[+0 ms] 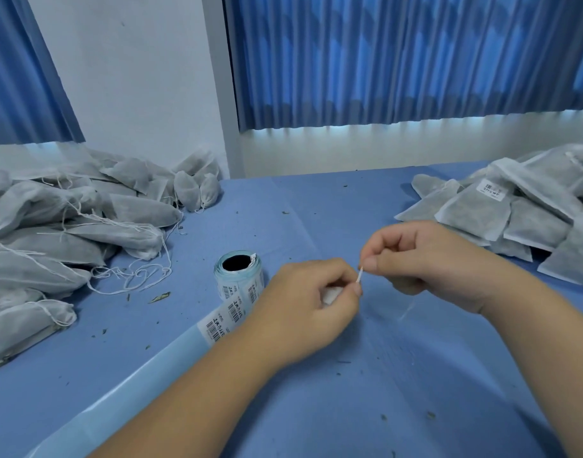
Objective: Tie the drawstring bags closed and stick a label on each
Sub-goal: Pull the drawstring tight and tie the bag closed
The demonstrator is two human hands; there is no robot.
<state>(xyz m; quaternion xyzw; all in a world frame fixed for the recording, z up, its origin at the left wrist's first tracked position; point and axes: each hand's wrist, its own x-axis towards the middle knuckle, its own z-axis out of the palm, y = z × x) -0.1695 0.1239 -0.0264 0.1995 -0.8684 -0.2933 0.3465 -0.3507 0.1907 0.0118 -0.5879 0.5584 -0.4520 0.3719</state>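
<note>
Mid-frame over the blue worktop (382, 375), the left hand (313, 305) and right hand (425, 256) each pinch one end of a short white drawstring (360, 276) with curled fingers, a bit of white bag (331, 294) showing inside the left grip, the label roll (237, 282) just left of them.

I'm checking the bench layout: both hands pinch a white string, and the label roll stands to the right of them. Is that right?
Not quite. In the head view the left hand and the right hand do both pinch the white string, but the label roll stands to the left of them, not the right.
</note>
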